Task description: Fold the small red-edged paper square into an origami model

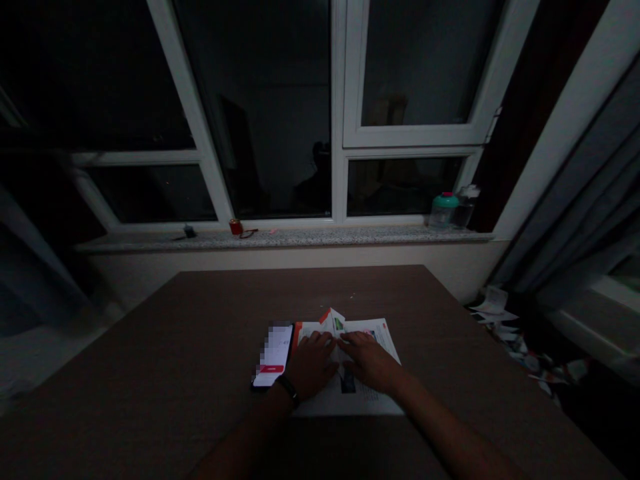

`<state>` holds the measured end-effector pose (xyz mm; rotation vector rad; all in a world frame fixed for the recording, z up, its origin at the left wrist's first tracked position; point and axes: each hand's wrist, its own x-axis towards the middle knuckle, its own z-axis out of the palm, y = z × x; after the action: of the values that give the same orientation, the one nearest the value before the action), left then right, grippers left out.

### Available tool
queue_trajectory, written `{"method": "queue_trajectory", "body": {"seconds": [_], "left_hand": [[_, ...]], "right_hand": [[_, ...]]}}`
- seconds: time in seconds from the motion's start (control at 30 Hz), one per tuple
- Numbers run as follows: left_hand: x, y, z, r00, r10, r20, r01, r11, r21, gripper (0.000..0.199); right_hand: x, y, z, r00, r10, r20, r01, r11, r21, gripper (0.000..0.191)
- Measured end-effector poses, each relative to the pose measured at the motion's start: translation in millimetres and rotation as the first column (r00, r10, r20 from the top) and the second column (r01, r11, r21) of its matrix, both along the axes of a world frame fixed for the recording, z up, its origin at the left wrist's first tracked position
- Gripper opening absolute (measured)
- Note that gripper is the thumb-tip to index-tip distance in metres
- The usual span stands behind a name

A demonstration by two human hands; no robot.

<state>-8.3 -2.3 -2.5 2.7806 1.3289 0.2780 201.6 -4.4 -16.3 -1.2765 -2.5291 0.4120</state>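
On the table [175,347], the left hand [313,363] and right hand [373,363] rest unclenched on folded paper [336,319], which could crease crookedly if either slips.

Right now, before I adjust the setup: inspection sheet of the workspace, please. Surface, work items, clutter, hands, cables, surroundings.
Surface: brown table, dimly lit; a few pale specks beyond the paper.
Work items: printed paper under the hands; a folded, pointed part sticks up past its far edge. One sheet or several: cannot tell.
Clutter: phone, screen lit, left of the paper.
Hands: left hand and right hand both on the paper, fingers extended, fingertips close together near the fold.
Cables: nothing seen.
Surroundings: dark window; sill with a green-lidded bottle and small items; scattered papers beyond the table's right side.
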Motion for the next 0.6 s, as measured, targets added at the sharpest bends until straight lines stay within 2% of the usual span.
{"method": "queue_trajectory", "body": {"seconds": [0.6], "left_hand": [[-0.5,-2.5,2.4,0.998,-0.027,0.049,0.027,1.0,-0.007,0.057]], "right_hand": [[1.1,-1.2,2.4,1.0,0.01,0.013,-0.01,1.0,-0.024,0.075]]}}
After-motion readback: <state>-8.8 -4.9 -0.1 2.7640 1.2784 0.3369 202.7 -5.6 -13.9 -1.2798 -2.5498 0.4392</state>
